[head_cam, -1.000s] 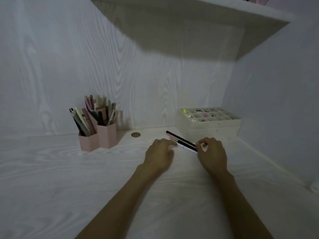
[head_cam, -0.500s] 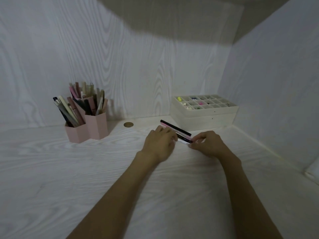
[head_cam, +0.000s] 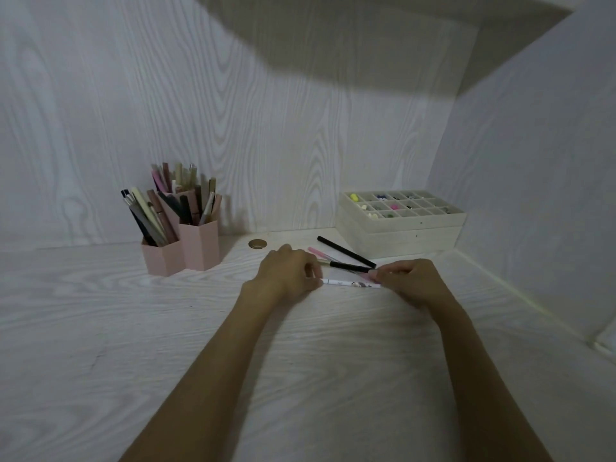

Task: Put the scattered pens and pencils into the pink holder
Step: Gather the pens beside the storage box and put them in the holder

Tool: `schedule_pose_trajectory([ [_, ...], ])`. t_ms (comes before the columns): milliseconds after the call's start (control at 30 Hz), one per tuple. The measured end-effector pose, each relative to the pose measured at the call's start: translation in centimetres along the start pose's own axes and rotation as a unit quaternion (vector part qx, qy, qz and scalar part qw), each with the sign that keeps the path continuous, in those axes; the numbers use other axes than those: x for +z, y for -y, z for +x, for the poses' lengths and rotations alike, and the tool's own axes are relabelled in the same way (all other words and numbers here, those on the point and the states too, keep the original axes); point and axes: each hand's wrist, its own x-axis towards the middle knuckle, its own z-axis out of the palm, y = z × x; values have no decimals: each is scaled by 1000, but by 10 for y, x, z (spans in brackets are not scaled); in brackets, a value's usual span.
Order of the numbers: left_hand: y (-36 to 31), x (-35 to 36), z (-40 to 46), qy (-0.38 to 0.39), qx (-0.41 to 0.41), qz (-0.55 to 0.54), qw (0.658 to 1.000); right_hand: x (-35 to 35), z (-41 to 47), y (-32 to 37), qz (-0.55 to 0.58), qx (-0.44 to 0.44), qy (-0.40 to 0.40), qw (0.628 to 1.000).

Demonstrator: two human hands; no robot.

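Observation:
The pink holder (head_cam: 186,250), made of hexagonal cups, stands at the back left of the white desk with several pens and pencils upright in it. To its right lie loose pens: a long black pen (head_cam: 346,251), a pink pen (head_cam: 321,254), a dark pen (head_cam: 350,267) and a white patterned pen (head_cam: 350,283). My left hand (head_cam: 286,275) pinches the left ends of the white and dark pens. My right hand (head_cam: 411,281) pinches their right ends. Both hands sit low over the desk, fingers curled.
A white compartment box (head_cam: 400,225) with small coloured items sits at the back right against the side wall. A round brass-coloured hole (head_cam: 257,243) lies in the desk between holder and pens. Walls close the desk behind and to the right.
Both hands have drawn the white and dark pens toward me, away from the long black pen, and turned them nearly level. The camera has tilted down.

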Motion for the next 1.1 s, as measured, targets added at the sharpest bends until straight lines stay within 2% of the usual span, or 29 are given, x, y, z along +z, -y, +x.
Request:
schedule_pose_trajectory([
  [100,13,-14,-2,44,-37,-19,998,0,-2,2,-30,-16,-43,999],
  [233,24,-36,-10,73,-53,-45,995,4,-6,10,-3,-35,-51,998],
  [433,44,-68,-40,39,-13,-159,986,19,-4,35,50,-57,-86,993],
  [633,62,-122,-70,-22,-52,-225,973,56,7,78,136,-85,-111,981],
  [767,74,-162,-88,-123,-74,-252,957,86,13,120,179,-135,-119,967],
  [933,100,-203,-113,-324,-127,-289,892,111,8,168,235,-192,-132,944],
  [1033,117,-210,-125,-433,-165,-247,851,121,-1,192,268,-219,-173,922],
  [1100,126,-208,-129,-477,-187,-192,837,124,-7,204,285,-244,-214,902],
])
